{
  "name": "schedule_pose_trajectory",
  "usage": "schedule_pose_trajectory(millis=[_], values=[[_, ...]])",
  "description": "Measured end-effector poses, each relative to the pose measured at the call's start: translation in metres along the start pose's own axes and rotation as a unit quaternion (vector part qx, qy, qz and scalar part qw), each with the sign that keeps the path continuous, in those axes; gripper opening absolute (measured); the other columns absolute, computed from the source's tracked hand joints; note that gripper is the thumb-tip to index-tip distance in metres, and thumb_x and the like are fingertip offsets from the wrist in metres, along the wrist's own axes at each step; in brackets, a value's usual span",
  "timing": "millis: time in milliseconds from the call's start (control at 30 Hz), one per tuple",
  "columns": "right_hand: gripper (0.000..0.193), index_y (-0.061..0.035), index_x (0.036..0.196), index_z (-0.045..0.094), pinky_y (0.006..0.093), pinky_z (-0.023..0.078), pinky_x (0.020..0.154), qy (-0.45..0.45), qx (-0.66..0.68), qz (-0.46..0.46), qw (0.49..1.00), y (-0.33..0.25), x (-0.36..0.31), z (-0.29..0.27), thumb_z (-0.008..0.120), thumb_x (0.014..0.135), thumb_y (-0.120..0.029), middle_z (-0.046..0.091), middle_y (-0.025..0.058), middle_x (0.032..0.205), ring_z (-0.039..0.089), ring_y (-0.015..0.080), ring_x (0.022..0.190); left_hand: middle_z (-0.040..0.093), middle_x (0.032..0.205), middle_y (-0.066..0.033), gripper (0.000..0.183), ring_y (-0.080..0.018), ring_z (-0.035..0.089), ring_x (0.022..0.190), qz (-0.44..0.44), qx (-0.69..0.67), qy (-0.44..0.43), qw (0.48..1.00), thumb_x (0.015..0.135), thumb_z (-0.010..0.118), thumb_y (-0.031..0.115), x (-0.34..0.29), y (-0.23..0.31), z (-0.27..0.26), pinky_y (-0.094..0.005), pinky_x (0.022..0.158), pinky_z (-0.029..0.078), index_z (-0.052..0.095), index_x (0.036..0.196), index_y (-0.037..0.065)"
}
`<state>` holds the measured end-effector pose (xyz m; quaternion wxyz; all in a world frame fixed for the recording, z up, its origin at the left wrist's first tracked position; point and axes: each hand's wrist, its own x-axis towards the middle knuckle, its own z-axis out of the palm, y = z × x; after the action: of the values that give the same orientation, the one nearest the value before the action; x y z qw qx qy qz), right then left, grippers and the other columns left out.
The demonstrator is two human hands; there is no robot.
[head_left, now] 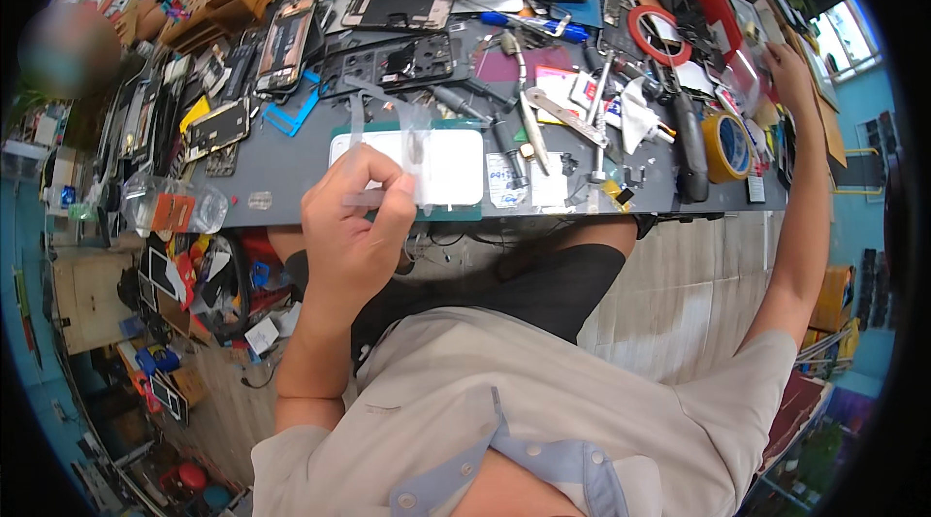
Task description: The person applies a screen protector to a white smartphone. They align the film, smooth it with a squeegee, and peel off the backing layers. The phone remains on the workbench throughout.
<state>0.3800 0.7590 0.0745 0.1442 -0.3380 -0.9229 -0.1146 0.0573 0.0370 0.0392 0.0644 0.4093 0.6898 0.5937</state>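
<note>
In front of me a white phone-shaped panel (454, 168) lies on a green mat (471, 215) at the table's near edge. My left hand (357, 211) is closed over the panel's left side, its thumb and finger pinching a translucent plastic strip (357, 117). Another piece of clear film (415, 144) hangs beside those fingers, across the panel. My right arm stretches far to the right, where my right hand (790, 76) reaches in among clear plastic packaging (745, 80) and papers. Its fingertips are small and partly hidden, so any grip there is unclear.
Several opened phones (412, 61) and loose phone parts crowd the table's far side. Right of the mat lie tweezers (531, 134), a black-handled tool (690, 153) and a yellow tape roll (727, 146). A clear plastic container (199, 202) sits at the left edge, above a full bin (218, 279).
</note>
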Motion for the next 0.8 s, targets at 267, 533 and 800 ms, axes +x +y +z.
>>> schedule_pose_trajectory(millis=[267,533,800], values=[[0.041,0.0022,0.141,0.071,0.0467,0.056,0.110,0.076,0.016,-0.044,0.996,0.040,0.008,0.006,0.063,0.120,-0.031,0.077,0.0241,0.135,0.073,0.0446,0.127,0.064,0.086,-0.0054,0.015,-0.0141,0.057,0.077,0.023,-0.034,0.002,0.999,0.103,0.076,0.001,0.007,0.002,0.003,-0.0302,0.071,0.047,0.065,0.093,-0.001],[0.048,-0.0016,0.152,0.069,0.0466,0.055,0.115,0.144,0.048,0.062,0.986,0.043,0.002,-0.035,0.060,0.123,-0.038,0.078,0.0245,0.143,0.074,0.0404,0.134,0.064,0.088,-0.0043,0.014,-0.0119,0.057,0.079,0.035,-0.029,-0.007,0.999,0.103,0.076,0.000,0.007,-0.003,-0.001,-0.0286,0.072,0.047,0.065,0.094,0.000],[0.044,-0.0038,0.160,0.069,0.0382,0.054,0.119,0.160,0.058,0.039,0.985,-0.017,-0.054,-0.089,0.058,0.126,-0.029,0.076,0.0186,0.152,0.074,0.0267,0.136,0.063,0.088,-0.0016,0.015,-0.0065,0.054,0.074,0.014,-0.086,-0.002,0.996,0.107,0.076,0.002,0.007,-0.006,0.000,-0.0257,0.066,0.043,0.066,0.095,-0.001]])
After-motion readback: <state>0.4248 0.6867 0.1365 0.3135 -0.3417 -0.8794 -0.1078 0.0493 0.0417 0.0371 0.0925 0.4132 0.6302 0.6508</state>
